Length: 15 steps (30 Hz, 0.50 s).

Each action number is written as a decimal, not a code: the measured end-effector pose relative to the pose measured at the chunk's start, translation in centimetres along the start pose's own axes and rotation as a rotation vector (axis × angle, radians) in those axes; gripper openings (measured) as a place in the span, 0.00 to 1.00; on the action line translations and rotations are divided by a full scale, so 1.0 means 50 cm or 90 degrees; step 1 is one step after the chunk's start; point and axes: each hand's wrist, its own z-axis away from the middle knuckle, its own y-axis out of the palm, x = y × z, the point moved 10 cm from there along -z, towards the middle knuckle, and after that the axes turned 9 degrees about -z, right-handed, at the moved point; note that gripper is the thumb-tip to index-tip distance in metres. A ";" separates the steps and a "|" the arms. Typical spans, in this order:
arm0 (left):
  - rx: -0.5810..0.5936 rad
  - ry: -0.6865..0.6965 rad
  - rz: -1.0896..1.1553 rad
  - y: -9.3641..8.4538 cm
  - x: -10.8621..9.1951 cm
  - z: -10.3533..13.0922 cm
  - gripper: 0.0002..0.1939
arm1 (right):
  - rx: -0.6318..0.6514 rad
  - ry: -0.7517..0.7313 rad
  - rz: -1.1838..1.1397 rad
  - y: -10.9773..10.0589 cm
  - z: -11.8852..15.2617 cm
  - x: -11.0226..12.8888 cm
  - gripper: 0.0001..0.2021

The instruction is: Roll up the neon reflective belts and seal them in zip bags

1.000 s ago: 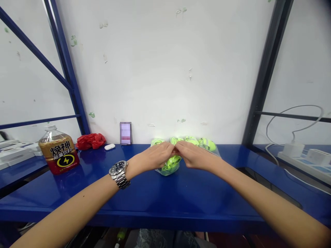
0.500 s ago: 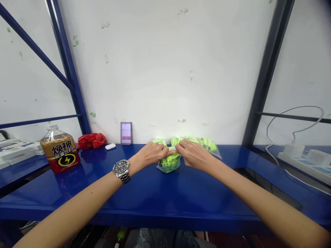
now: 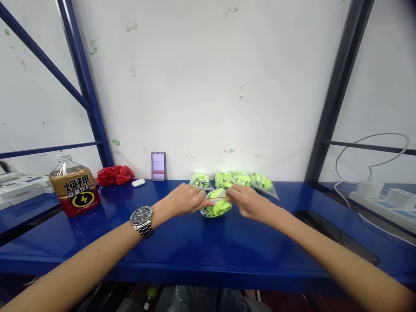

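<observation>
Between my hands is a clear zip bag (image 3: 218,209) with a red line along its top edge and a folded neon-yellow garment with grey strips inside. My left hand (image 3: 186,199), with a steel watch (image 3: 142,220) on its wrist, pinches the left end of the bag's top. At the right end, my right hand (image 3: 244,200) grips the same edge between thumb and fingers. Behind the hands, against the wall, lie several similar bags of neon-yellow cloth, one (image 3: 199,180) at the left and another (image 3: 261,182) at the right.
On the blue table (image 3: 195,251) a big drink bottle (image 3: 76,186), a red plastic bag (image 3: 115,175) and a white case (image 3: 138,183) stand at left. A phone (image 3: 158,166) leans on the wall. At right are a dark flat device (image 3: 336,236) and a power strip (image 3: 386,210).
My hands have moved apart, the left one leftward and the right one slightly to the right. More of the bag's red-lined top edge shows, stretched between them.
</observation>
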 end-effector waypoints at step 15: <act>0.036 -0.034 -0.073 -0.052 -0.046 -0.026 0.14 | -0.134 -0.013 0.160 0.010 0.014 0.027 0.13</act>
